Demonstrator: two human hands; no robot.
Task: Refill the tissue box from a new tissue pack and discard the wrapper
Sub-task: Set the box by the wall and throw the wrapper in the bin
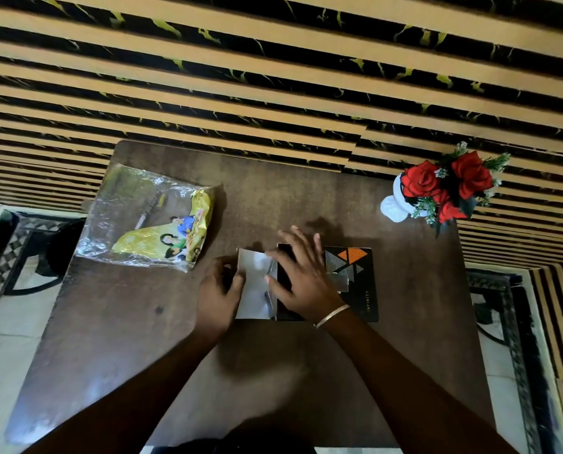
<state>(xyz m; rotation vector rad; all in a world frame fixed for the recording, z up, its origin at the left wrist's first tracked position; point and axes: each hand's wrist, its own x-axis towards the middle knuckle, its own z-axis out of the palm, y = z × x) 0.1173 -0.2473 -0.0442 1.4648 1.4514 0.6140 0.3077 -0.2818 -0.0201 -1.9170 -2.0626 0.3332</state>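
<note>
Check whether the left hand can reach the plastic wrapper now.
Probably yes: the wrapper lies on the table beyond the left hand, nothing between, though that hand holds a flap of the tissue box.

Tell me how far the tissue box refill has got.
Done: the wrapper lies flat, apparently emptied, on the table. In hand: the left hand holds the open end flap of the tissue box while the right hand presses flat on its top. Left: closing the flap and discarding the wrapper.

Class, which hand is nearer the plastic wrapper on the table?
Left. The left hand is just right of the wrapper; the right hand lies farther right, on the tissue box.
</note>
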